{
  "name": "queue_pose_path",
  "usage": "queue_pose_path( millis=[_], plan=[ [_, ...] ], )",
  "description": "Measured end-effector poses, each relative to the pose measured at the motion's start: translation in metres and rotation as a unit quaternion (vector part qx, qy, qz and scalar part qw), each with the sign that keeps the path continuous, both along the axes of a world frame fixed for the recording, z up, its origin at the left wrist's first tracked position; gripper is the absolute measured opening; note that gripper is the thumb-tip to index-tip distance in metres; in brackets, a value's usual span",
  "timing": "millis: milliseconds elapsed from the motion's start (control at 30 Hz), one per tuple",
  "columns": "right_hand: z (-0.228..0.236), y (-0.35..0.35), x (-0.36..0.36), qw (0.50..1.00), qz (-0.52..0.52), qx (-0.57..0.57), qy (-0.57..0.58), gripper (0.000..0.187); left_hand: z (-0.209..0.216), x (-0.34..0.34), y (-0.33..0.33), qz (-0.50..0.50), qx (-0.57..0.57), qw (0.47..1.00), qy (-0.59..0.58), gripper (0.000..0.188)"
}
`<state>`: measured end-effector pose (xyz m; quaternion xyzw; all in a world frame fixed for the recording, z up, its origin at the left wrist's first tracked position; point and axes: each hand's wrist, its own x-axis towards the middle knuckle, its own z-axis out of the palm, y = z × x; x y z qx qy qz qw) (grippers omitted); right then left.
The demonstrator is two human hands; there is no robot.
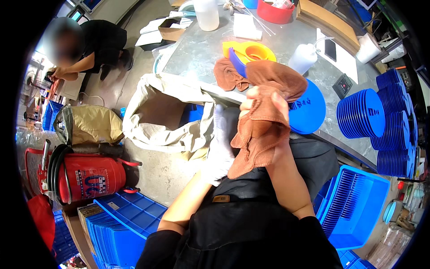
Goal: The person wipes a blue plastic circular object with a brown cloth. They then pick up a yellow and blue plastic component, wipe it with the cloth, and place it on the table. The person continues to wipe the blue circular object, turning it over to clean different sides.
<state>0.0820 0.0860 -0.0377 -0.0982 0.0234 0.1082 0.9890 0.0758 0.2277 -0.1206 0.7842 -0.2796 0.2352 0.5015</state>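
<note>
My right hand (278,104), bare, is closed around a bunched brown cloth (262,134) in front of the table edge. Part of the cloth hangs below the fist and part spreads above it. Wearing a white glove, my left hand (219,150) points away from me beside the rim of a pale sack (168,141), its fingers stretched out and seen edge-on. A blue disc (311,107) with dark markings lies right of the cloth, partly covered by it. Behind the cloth are another brown cloth (227,74) and a yellow tape dispenser (260,50) with a blue part.
Stacks of blue discs (360,114) stand at the table's right. White bottles (303,58), a phone (330,50) and a red container (275,11) are on the table. A blue crate (363,210), fire extinguisher (92,176) and yellow sack (94,124) surround me. Another person (103,42) bends at far left.
</note>
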Motion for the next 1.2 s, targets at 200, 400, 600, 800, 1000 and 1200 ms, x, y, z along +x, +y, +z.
queue_pose_path(
  millis=[200, 400, 600, 800, 1000, 1200],
  plan=[
    [-0.002, 0.012, -0.004, 0.993, 0.039, -0.023, 0.108, 0.039, 0.086, 0.031, 0.008, -0.047, 0.177, 0.959, -0.218, 0.031],
    [-0.015, 0.024, -0.004, 0.991, 0.039, -0.078, 0.101, 0.034, 0.079, 0.022, 0.008, -0.181, -0.002, 0.982, -0.046, 0.021],
    [-0.037, 0.042, 0.000, 0.986, -0.085, -0.135, 0.055, 0.038, 0.063, 0.001, -0.009, -0.103, -0.382, 0.891, 0.221, 0.041],
    [-0.042, 0.038, 0.001, 0.991, -0.099, -0.084, -0.031, 0.057, 0.076, 0.014, -0.011, -0.033, -0.387, 0.883, 0.264, 0.053],
    [-0.052, 0.011, -0.006, 0.980, 0.039, -0.155, -0.123, 0.064, 0.069, 0.017, 0.000, -0.197, -0.349, 0.842, 0.362, 0.080],
    [-0.034, -0.002, -0.004, 0.966, 0.092, -0.223, -0.092, 0.078, 0.066, 0.004, -0.003, -0.297, -0.319, 0.797, 0.419, 0.081]
  ],
)
